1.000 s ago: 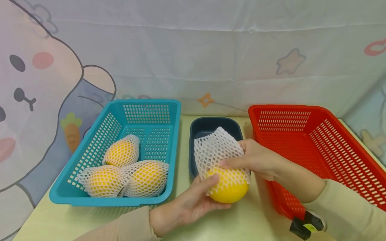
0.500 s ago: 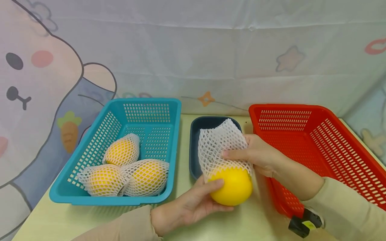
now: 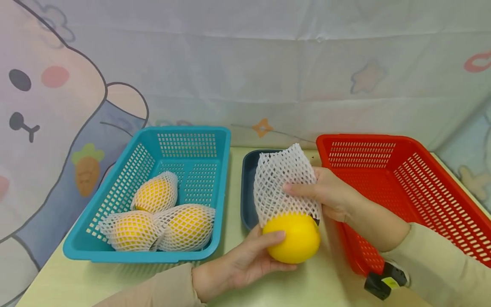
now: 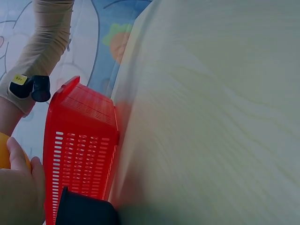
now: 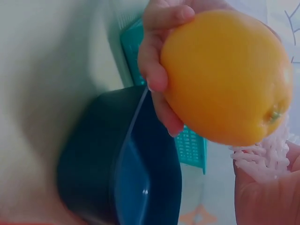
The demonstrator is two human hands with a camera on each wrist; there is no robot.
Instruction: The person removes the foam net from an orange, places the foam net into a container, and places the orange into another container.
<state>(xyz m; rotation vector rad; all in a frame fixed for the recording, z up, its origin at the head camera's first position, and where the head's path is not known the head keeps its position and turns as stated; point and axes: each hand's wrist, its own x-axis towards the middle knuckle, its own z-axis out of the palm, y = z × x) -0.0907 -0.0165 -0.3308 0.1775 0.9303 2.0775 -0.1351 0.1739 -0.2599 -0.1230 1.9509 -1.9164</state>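
In the head view my left hand (image 3: 247,258) grips a smooth yellow fruit (image 3: 293,241) from its left side, thumb on the near face. A white foam net sleeve (image 3: 285,179) covers only the fruit's far edge and stands up loosely beyond it. My right hand (image 3: 331,194) pinches that sleeve, thumb on top. The right wrist view shows the fruit (image 5: 225,77) largely bare, with a small green stem spot and the bunched net (image 5: 265,157) at its lower right. Both hands are above a dark blue bin (image 3: 249,187), partly hidden behind the net.
On the left stands a teal basket (image 3: 142,256) holding several yellow fruits in foam nets, one of them a netted fruit (image 3: 155,194) at the back. A red basket (image 3: 368,183) is at the right, beneath my right forearm. A patterned cloth (image 3: 245,64) hangs behind the table.
My right hand has drawn the foam net up and away from the fruit, baring most of its yellow skin. The left hand keeps its grip nearly in place.
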